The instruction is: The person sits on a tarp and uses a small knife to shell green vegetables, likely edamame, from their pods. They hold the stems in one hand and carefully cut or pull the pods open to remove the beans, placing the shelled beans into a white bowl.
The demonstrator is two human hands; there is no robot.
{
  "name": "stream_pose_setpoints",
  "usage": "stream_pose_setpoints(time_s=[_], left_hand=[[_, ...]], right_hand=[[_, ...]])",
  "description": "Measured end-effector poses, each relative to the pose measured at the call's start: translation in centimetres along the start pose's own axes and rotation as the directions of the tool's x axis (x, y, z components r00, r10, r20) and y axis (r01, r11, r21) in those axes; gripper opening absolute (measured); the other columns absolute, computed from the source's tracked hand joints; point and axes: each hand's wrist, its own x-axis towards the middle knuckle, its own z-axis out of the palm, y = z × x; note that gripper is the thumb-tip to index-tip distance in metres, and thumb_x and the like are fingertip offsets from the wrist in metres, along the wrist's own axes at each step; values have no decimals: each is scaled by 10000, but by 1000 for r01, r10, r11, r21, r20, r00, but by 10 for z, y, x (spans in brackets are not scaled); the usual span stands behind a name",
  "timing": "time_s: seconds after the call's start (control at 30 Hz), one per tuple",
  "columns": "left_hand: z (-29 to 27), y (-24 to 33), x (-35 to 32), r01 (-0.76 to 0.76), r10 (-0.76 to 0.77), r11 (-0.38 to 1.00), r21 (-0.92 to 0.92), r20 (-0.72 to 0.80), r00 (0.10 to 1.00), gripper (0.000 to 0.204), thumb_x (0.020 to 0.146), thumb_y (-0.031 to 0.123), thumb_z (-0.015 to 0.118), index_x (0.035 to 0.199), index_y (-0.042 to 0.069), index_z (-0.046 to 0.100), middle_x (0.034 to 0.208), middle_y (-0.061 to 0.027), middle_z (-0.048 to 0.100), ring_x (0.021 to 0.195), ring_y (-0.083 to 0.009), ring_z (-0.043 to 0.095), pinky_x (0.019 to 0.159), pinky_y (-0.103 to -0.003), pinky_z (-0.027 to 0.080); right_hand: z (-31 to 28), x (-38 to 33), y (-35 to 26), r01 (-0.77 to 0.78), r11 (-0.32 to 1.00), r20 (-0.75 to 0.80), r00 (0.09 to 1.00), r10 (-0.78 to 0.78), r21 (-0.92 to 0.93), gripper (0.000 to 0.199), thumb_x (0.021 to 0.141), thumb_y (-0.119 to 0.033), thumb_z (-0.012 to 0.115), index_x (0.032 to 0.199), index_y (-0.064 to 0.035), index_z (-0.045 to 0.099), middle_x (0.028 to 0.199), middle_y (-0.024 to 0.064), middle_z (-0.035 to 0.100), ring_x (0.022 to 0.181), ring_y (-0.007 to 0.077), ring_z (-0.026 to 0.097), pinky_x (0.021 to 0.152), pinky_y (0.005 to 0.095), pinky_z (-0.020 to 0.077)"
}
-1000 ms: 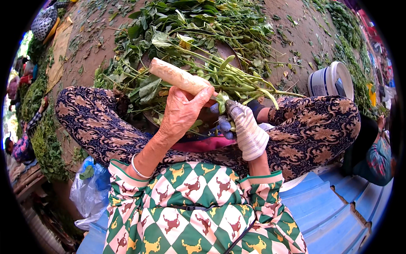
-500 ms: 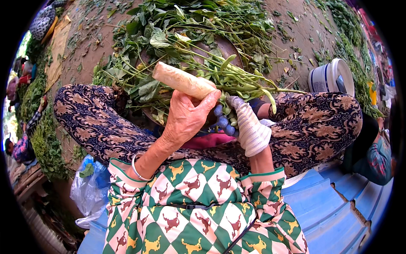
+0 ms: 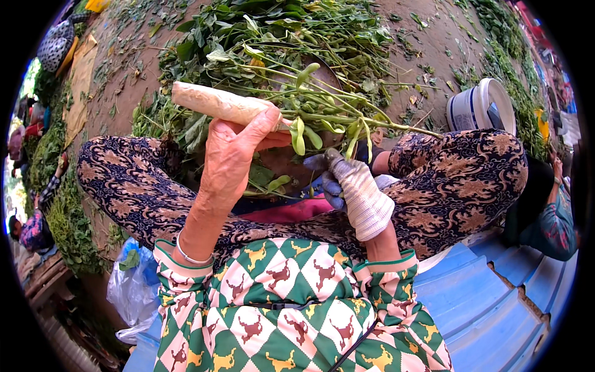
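Note:
My left hand [image 3: 232,146] is closed around a thick pale rod [image 3: 214,102], which looks like wood. Its far end slants up to the left, and my fingers hide the near end. Leafless bean stalks [image 3: 338,116] with plump green pods [image 3: 298,136] spread to the right of that hand; I cannot tell whether it touches them. My right hand [image 3: 350,180], in a white knitted glove with blue-grey fingers, sits just below the hanging pods. Its fingers are bent but apart, and nothing shows in them. A loose pod [image 3: 279,183] is low between the hands.
A heap of leafy bean plants [image 3: 266,31] lies ahead. A white bucket [image 3: 474,111] stands beyond my right knee. Plastic bags [image 3: 133,279] lie at my left, and blue corrugated sheeting [image 3: 471,304] on my right. Other people sit at both sides.
My left hand has moved left with the pale rod, away from my right hand. Pods that were in the gloved hand no longer show there. The stalks' pods now hang in plain view.

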Motion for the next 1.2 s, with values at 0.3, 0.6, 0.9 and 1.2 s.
stream_pose_setpoints(time_s=[0.3,0.6,0.9,1.2], left_hand=[[0,2,-10,32,-31,999,-15,54,998,187,902,142,570,1017,-5,562,917,-140,644,832,-232,658,746,-345,553],[-14,-6,-23,-20,19,996,89,10,1000,162,879,104,603,988,-14,580,886,-115,658,823,-187,655,742,-291,541],[-4,-17,-30,8,-4,999,31,-129,992,188,845,135,664,979,11,618,835,-15,635,761,-89,603,667,-228,507],[-2,-23,-29,-39,63,974,223,-103,993,134,845,109,657,949,30,628,836,29,587,766,-47,517,702,-189,418]], right_hand=[[-1,16,1,237,924,26,970,-241,-301,206,905,-286,532,934,-101,618,712,40,607,597,187,587,491,322,449],[22,19,-15,113,750,-53,980,-194,-652,234,828,-232,631,989,-63,647,788,88,676,657,189,629,561,314,486],[30,23,-4,257,611,17,929,-370,-749,339,733,-292,741,934,-28,670,772,159,672,663,253,648,622,341,503],[30,40,14,246,595,-35,907,-419,-765,258,803,-279,684,818,-25,642,515,69,551,420,126,488,413,300,404]])
